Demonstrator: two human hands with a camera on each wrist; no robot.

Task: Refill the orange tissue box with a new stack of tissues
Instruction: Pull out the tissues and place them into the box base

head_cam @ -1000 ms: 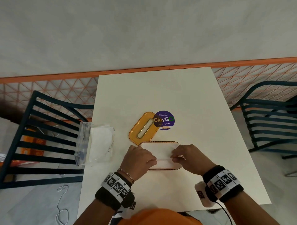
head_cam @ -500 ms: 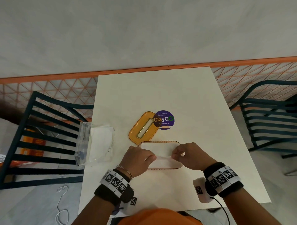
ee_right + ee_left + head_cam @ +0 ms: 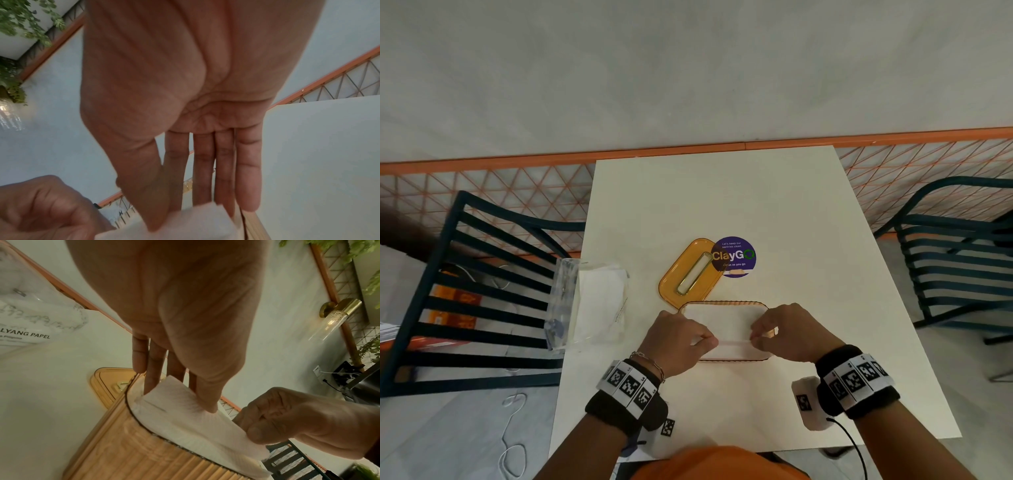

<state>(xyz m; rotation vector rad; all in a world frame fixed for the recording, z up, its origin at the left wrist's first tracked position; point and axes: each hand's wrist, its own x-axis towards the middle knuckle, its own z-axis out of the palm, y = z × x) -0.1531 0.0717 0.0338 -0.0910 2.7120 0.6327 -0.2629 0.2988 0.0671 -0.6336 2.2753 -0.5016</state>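
The far half of the desk (image 3: 722,192) is left bare, while the lid (image 3: 690,272) and tissue pack (image 3: 592,305) are found nearer.

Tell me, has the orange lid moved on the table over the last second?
No. The orange lid still lies with its corner over the purple sticker, just behind the tissue box.

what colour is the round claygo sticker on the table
Purple, with white and yellow lettering; the round sticker shows best in the head view, beside the orange lid.
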